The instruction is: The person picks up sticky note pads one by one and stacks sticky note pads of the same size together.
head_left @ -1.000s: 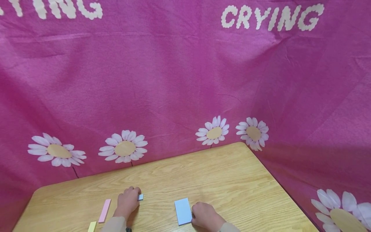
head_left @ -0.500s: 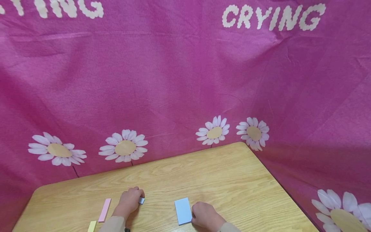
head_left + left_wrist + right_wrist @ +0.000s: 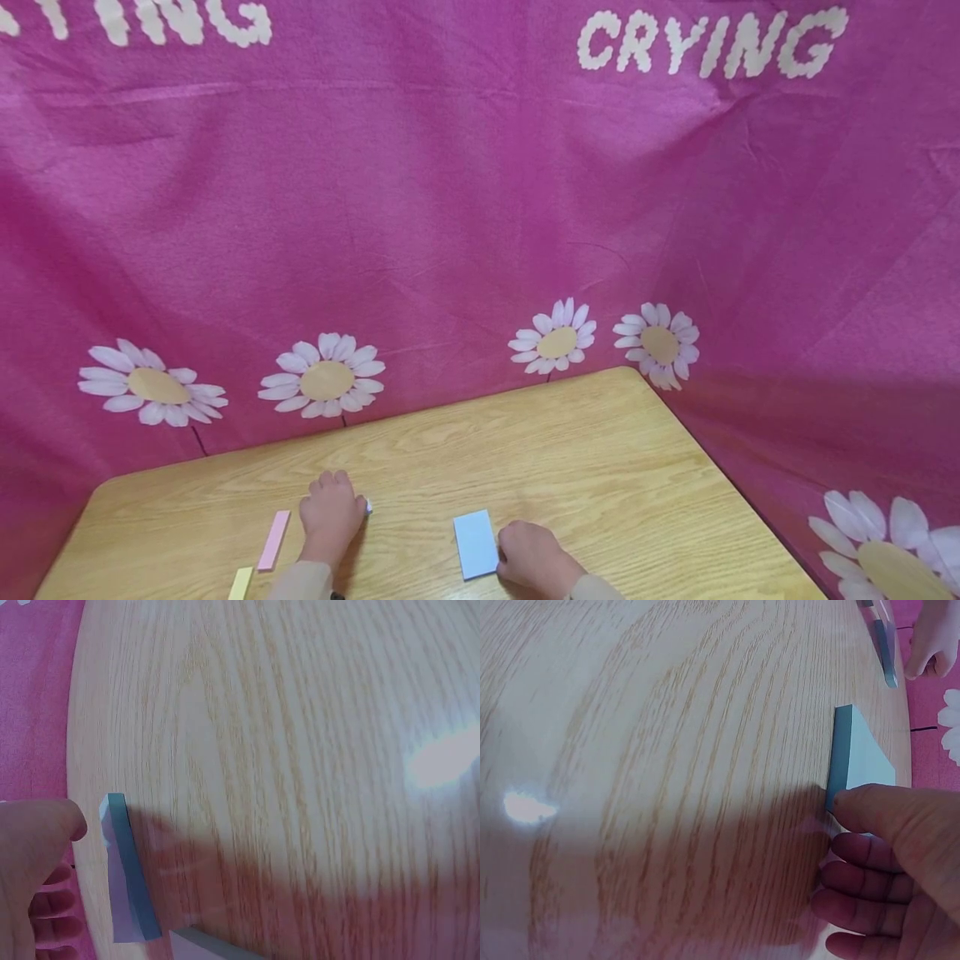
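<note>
A small light-blue sticky-note pad (image 3: 368, 505) shows only at one end, beside my left hand (image 3: 332, 510), which covers the rest. From the left wrist view, the slim pad (image 3: 135, 870) has a blue-green side and a wavy pale upper face. My left thumb (image 3: 64, 821) stands apart from it, the fingers loosely bent. Further right lies a larger light-blue sticky-note pad (image 3: 476, 545). My right hand (image 3: 534, 557) holds its near right corner, the thumb (image 3: 862, 810) against the edge and the other fingers curled below.
Left of my left hand lie a pink strip pad (image 3: 273, 540) and a yellow strip pad (image 3: 241, 583), partly cut off by the frame. The wooden table (image 3: 585, 450) meets a pink cloth (image 3: 450, 208) with daisies along its back and right edges.
My left hand no longer pinches the small blue pad. It has shifted slightly back and left, and now hides most of the pad. My right hand stays at the larger pad.
</note>
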